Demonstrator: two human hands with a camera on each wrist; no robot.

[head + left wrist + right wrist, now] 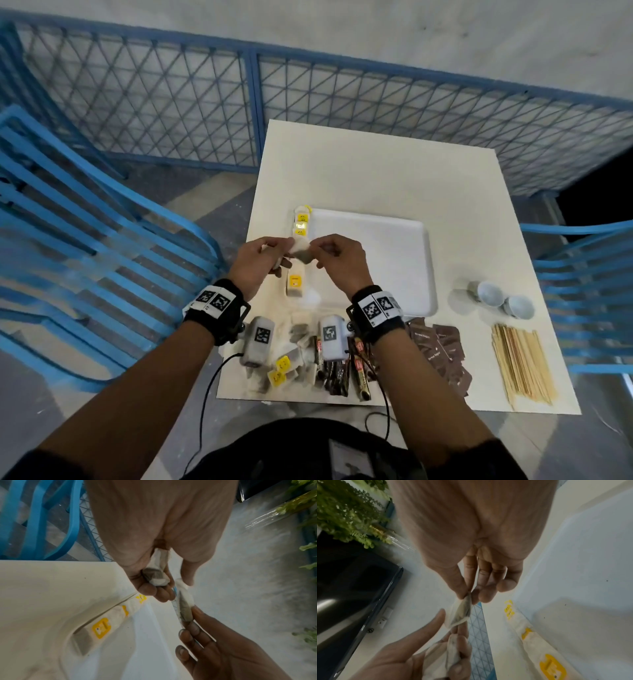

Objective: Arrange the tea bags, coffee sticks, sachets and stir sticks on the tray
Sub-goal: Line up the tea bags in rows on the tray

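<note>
Near table edge: loose tea bags (286, 368), coffee sticks (342, 371), brown sachets (442, 353), stir sticks (520, 363) toward the right corner. Above the tray's (394, 240) left rim: left hand (260, 263) gripped spare tea bags (157, 577); right hand (337, 260) pinched one tea bag (462, 609), thumb against forefinger. Placed tea bags (300, 226) lined that rim.

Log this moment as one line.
left hand: holds spare tea bags | right hand: pinches white tea bag | white plastic tray: tea-bag row along left edge
</note>
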